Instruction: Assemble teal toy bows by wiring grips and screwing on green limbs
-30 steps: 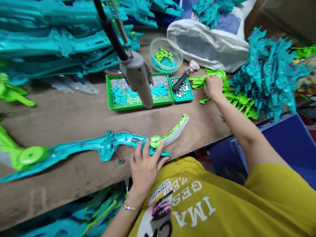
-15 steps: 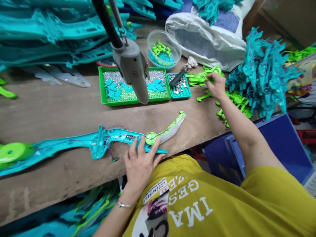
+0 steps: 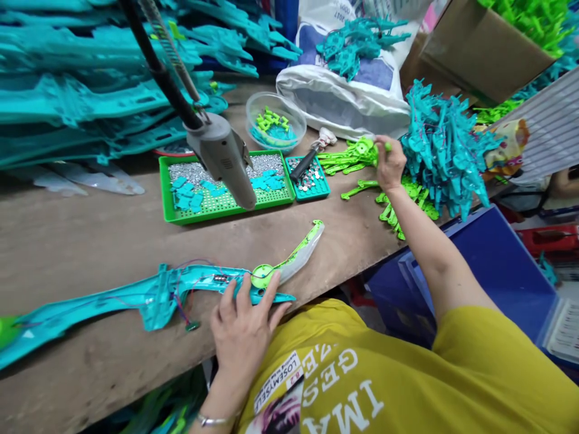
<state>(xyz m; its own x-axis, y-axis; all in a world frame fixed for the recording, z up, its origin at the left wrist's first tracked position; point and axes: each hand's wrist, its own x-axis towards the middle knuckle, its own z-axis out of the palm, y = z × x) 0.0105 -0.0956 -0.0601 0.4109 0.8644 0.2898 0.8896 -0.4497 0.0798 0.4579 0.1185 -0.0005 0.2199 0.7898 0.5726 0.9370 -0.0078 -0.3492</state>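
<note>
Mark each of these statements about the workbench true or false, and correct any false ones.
1. The left hand rests on a teal plastic toy blade. True.
2. The right hand holds a lime-green plastic part. True.
3. The clear bowl holds only silver studs. False: it holds lime-green and teal plastic pieces.
4. The grey tool lies in the green tray. False: it hangs over the tray from a black cord.
5. The small teal tray holds metal discs and a black-handled tool. True.
</note>
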